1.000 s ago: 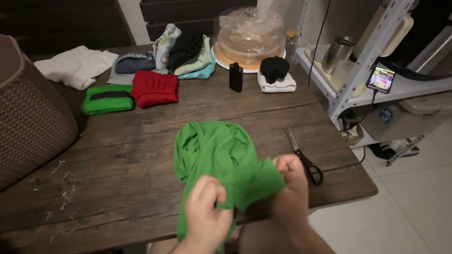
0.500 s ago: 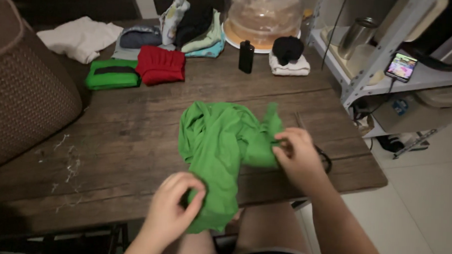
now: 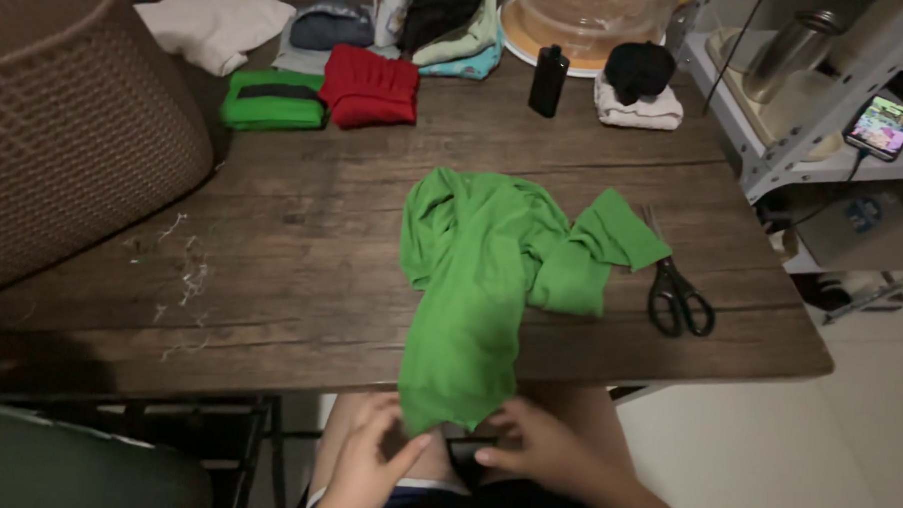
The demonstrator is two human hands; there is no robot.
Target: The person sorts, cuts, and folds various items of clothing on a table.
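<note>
Fingers (image 3: 390, 444) of both hands are being pinched onto the hem of the green shirt (image 3: 481, 275) – draped over the wooden table (image 3: 271, 278) edge – which is best pulled evenly.

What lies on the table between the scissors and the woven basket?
In the head view, the green garment lies between the scissors and the woven basket, with thread scraps nearer the basket.

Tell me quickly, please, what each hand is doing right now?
Left hand: at the hanging lower hem of the green garment, fingers on it; grip cannot be told.
Right hand: fingers at the same hem; grip cannot be told.
</note>
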